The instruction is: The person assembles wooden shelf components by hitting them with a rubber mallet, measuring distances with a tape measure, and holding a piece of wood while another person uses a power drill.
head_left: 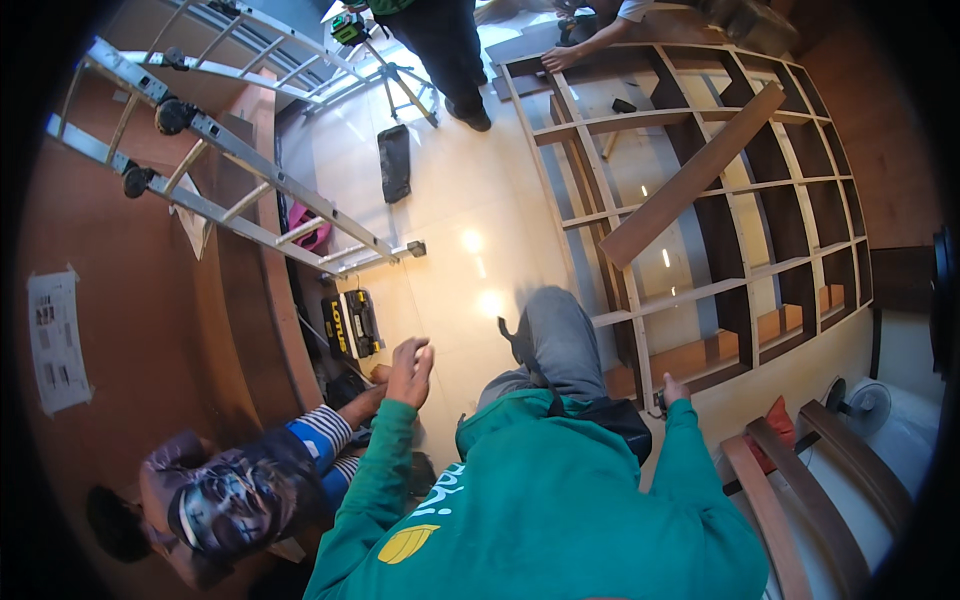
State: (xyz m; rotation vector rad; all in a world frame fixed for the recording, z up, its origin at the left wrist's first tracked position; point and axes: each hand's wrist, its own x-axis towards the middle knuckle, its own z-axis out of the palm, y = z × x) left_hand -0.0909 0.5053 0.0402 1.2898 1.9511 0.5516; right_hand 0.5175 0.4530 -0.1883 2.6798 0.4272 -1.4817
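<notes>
My left hand [408,373] is raised over the floor at the lower middle, its fingers loosely bent and slightly apart with nothing in them. My right hand [676,389] is lower right, near the close edge of a large wooden grid frame [690,291]. Its fingers are partly hidden and look curled, with a small dark object beside them that I cannot make out. A long brown board [695,175] lies slantwise across the grid. At the far side, another person's hand [560,58] rests on the frame's edge.
An aluminium ladder [270,190] leans in from the left. A black and yellow toolbox [352,322] and a seated co-worker [250,490] are at left. Farther off, a person stands by a tripod [400,90] near a dark long bag [394,163]. Curved wooden slats [805,470] and a fan [866,405] are at right.
</notes>
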